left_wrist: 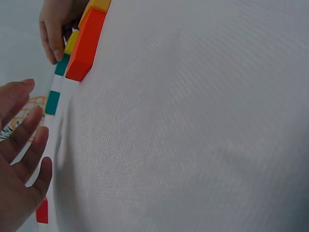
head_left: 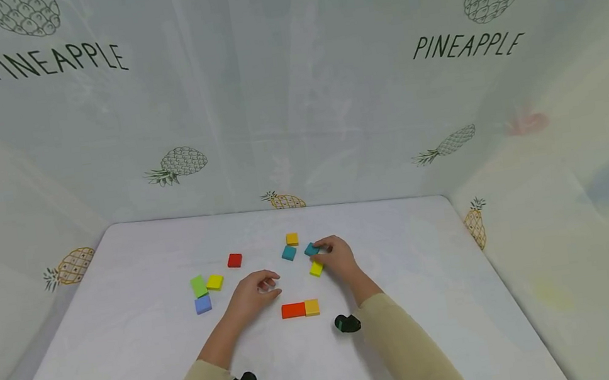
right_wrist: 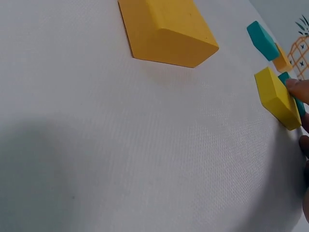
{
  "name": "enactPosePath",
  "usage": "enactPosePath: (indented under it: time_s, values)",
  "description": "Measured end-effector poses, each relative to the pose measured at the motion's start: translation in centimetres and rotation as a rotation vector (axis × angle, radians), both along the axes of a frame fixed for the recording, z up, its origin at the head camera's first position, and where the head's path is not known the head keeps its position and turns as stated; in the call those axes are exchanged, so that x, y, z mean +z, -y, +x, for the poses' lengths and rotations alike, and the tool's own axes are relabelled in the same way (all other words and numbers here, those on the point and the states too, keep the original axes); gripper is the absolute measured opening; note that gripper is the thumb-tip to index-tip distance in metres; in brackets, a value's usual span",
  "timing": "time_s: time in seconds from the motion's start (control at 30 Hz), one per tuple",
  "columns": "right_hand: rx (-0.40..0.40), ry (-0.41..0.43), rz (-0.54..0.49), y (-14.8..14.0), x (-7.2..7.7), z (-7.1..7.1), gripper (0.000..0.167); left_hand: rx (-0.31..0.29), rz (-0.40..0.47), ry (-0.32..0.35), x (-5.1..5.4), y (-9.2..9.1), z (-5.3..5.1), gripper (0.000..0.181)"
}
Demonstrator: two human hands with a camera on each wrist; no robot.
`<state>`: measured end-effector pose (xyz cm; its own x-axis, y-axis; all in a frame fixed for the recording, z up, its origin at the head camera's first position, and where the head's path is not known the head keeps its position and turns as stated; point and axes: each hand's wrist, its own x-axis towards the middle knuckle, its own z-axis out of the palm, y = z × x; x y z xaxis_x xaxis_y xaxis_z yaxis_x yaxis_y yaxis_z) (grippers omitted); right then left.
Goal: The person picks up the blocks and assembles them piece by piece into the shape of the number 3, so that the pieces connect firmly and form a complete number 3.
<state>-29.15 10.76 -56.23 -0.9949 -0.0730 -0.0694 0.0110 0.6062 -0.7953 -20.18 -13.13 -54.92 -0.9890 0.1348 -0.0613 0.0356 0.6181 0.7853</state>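
My right hand (head_left: 338, 259) pinches a teal block (head_left: 310, 249) between fingers and thumb, right behind a bright yellow block (head_left: 317, 269). In the right wrist view the thumb lies against the teal block (right_wrist: 284, 76), beside the yellow block (right_wrist: 275, 96). My left hand (head_left: 251, 295) hovers over the table left of centre, fingers loosely bent and holding nothing; the left wrist view shows its fingers spread. Between the hands and nearer the body, a red-orange block (head_left: 293, 310) touches an amber block (head_left: 312, 307) end to end.
Behind the hands sit another teal block (head_left: 289, 253), an amber block (head_left: 291, 239) and a red block (head_left: 234, 260). At left, green (head_left: 199, 286), yellow (head_left: 215, 282) and blue (head_left: 203, 305) blocks cluster together. A pineapple-print curtain (head_left: 271, 105) stands behind the white table (head_left: 149, 361).
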Motion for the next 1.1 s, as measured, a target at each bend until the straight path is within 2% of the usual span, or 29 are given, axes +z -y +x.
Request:
enactPosePath:
  time_s: [0.43, 0.77, 1.1]
  values:
    - [-0.037, -0.009, -0.019, 0.4, -0.2, 0.0, 0.024, 0.012, -0.001, 0.008, -0.3, 0.3, 0.0, 0.027]
    - [-0.063, -0.002, -0.09, 0.0, 0.1, 0.3, 0.026, -0.006, -0.011, -0.003, 0.4, -0.2, 0.2, 0.026]
    - [-0.03, -0.045, -0.095, -0.3, 0.9, 1.2, 0.021, -0.009, -0.031, -0.001, 0.4, -0.3, 0.4, 0.026]
